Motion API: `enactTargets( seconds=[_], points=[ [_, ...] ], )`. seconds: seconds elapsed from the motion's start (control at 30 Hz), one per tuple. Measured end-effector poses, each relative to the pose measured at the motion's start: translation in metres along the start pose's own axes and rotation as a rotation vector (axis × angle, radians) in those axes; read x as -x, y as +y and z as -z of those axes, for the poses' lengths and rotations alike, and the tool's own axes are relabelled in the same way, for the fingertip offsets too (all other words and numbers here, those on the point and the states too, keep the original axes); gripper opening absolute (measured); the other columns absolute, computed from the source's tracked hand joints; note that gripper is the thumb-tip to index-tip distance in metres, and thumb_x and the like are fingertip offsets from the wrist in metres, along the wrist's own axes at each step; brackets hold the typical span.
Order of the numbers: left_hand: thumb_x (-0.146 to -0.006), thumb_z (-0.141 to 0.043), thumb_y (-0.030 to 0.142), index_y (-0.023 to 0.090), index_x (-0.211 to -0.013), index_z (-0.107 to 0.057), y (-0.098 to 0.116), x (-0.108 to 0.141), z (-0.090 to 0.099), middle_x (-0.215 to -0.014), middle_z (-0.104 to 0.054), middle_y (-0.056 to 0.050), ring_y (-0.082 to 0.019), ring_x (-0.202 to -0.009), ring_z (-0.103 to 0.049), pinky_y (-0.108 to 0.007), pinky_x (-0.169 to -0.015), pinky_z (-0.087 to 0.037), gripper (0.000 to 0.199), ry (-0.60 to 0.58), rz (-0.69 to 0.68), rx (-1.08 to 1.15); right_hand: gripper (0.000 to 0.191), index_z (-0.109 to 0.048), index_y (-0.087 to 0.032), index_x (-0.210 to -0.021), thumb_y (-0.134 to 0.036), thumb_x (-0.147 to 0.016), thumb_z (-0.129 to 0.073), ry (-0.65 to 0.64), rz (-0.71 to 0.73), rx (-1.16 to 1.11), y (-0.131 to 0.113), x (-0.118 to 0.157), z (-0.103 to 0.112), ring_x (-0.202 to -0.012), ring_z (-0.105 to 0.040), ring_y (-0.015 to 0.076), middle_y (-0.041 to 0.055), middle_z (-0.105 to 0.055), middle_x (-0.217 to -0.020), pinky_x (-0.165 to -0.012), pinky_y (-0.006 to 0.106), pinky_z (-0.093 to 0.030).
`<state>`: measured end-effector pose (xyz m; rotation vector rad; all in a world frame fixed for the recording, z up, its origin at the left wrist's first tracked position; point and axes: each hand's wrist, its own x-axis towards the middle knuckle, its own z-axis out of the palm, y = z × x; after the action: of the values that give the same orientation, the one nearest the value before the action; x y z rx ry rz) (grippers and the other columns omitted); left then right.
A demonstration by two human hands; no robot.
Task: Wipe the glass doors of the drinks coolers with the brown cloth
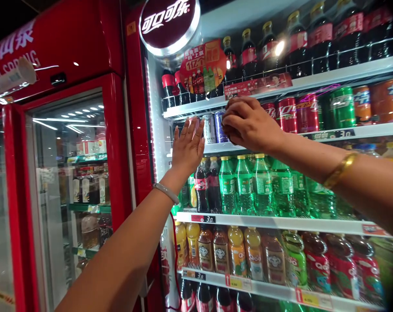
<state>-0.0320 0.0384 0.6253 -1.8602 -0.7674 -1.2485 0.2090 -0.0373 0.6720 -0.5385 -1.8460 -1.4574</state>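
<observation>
Fingers spread, my left hand (188,145) is raised in front of the can shelf at its left end, with a silver can (209,128) just right of its fingertips. Nothing shows in that hand, though its palm is turned away. To its right, my right hand (246,123) is curled round something dark brown, mostly hidden by the fingers, which I cannot make out. It is at the can shelf, between a blue-purple can (220,125) and red cans (287,114). Whether either hand touches the shelf or a can is unclear.
Above are dark cola bottles (248,54) and a round red sign (203,67). Green bottles (244,184) stand below the hands, with juice bottles (238,251) lower down. A red-framed glass-door fridge (117,151) is at the left.
</observation>
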Motion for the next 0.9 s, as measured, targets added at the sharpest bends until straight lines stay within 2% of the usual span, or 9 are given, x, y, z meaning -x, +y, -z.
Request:
enactTargets(
  seconds=[0.1, 0.17, 0.23, 0.3, 0.47, 0.57, 0.7, 0.8, 0.9],
  points=[
    [-0.107, -0.035, 0.031, 0.024, -0.168, -0.027, 0.015, -0.003, -0.005, -0.178, -0.019, -0.006, -0.028, -0.166, -0.011, -0.058, -0.136, -0.005, 0.062, 0.014, 0.079, 0.000, 0.027, -0.065, -0.029, -0.116, -0.025, -0.091, -0.058, 0.084, -0.109, 0.032, -0.011, -0.019, -0.023, -0.139, -0.046, 0.0355, 0.0086, -0.062, -0.126, -0.123, 0.067, -0.036],
    [-0.107, -0.036, 0.030, 0.025, -0.167, -0.030, 0.025, -0.007, -0.007, -0.178, -0.020, -0.007, -0.029, -0.166, -0.011, -0.059, -0.136, -0.006, 0.061, 0.038, 0.127, 0.013, 0.026, -0.065, -0.029, -0.117, -0.026, -0.093, -0.056, 0.077, -0.095, 0.053, -0.023, -0.021, -0.030, -0.140, -0.045, 0.0338, 0.0084, -0.061, -0.125, -0.123, 0.065, -0.037],
    [-0.107, -0.036, 0.029, 0.026, -0.167, -0.031, 0.033, -0.009, -0.008, -0.178, -0.021, -0.007, -0.027, -0.166, -0.012, -0.057, -0.136, -0.006, 0.060, 0.049, 0.133, 0.030, 0.025, -0.065, -0.028, -0.117, -0.027, -0.095, -0.054, 0.023, -0.022, 0.048, -0.030, -0.012, -0.024, -0.141, -0.044, 0.0313, 0.0079, -0.062, -0.125, -0.123, 0.061, -0.038],
    [-0.107, -0.035, 0.028, 0.025, -0.167, -0.028, 0.037, -0.012, -0.007, -0.178, -0.019, -0.008, -0.026, -0.166, -0.013, -0.055, -0.137, -0.005, 0.061, 0.035, 0.106, 0.038, 0.024, -0.066, -0.027, -0.117, -0.028, -0.097, -0.053, -0.040, 0.071, 0.025, -0.027, 0.005, -0.008, -0.141, -0.045, 0.0292, 0.0080, -0.063, -0.126, -0.123, 0.057, -0.040],
    [-0.107, -0.035, 0.030, 0.022, -0.169, -0.024, 0.045, -0.018, -0.010, -0.178, -0.014, -0.009, -0.028, -0.166, -0.010, -0.059, -0.136, -0.004, 0.064, 0.042, 0.100, 0.050, 0.023, -0.066, -0.027, -0.118, -0.029, -0.098, -0.056, -0.130, 0.166, 0.005, 0.012, 0.033, 0.032, -0.142, -0.045, 0.0281, 0.0069, -0.063, -0.130, -0.122, 0.054, -0.042],
    [-0.107, -0.038, 0.034, 0.025, -0.168, -0.026, 0.052, -0.024, -0.016, -0.179, -0.012, -0.007, -0.030, -0.167, -0.006, -0.063, -0.135, -0.004, 0.064, 0.104, 0.122, 0.064, 0.024, -0.065, -0.028, -0.118, -0.028, -0.095, -0.057, -0.071, 0.061, 0.026, 0.023, 0.020, 0.028, -0.142, -0.046, 0.0303, 0.0068, -0.062, -0.131, -0.123, 0.056, -0.041],
    [-0.108, -0.035, 0.034, 0.028, -0.168, -0.025, 0.054, -0.028, -0.018, -0.178, -0.016, -0.004, -0.027, -0.167, -0.009, -0.061, -0.136, -0.005, 0.062, 0.113, 0.108, 0.060, 0.027, -0.066, -0.027, -0.118, -0.024, -0.094, -0.054, -0.018, -0.085, 0.054, 0.004, -0.002, 0.004, -0.141, -0.044, 0.0321, 0.0085, -0.061, -0.130, -0.126, 0.060, -0.035],
    [-0.108, -0.035, 0.037, 0.030, -0.169, -0.024, 0.055, -0.026, -0.015, -0.178, -0.018, -0.003, -0.026, -0.166, -0.012, -0.058, -0.137, -0.005, 0.061, 0.064, 0.050, 0.027, 0.025, -0.067, -0.025, -0.118, -0.028, -0.098, -0.052, -0.064, 0.024, 0.040, -0.009, 0.008, 0.003, -0.143, -0.043, 0.0297, 0.0086, -0.062, -0.130, -0.128, 0.054, -0.035],
    [-0.108, -0.035, 0.035, 0.026, -0.168, -0.026, 0.068, -0.023, -0.010, -0.178, -0.019, -0.005, -0.026, -0.166, -0.012, -0.055, -0.137, -0.003, 0.061, -0.010, -0.045, 0.003, 0.024, -0.067, -0.024, -0.118, -0.032, -0.099, -0.054, -0.103, 0.171, -0.023, 0.001, 0.033, 0.022, -0.143, -0.044, 0.0281, 0.0086, -0.063, -0.131, -0.129, 0.053, -0.037]
  ],
)
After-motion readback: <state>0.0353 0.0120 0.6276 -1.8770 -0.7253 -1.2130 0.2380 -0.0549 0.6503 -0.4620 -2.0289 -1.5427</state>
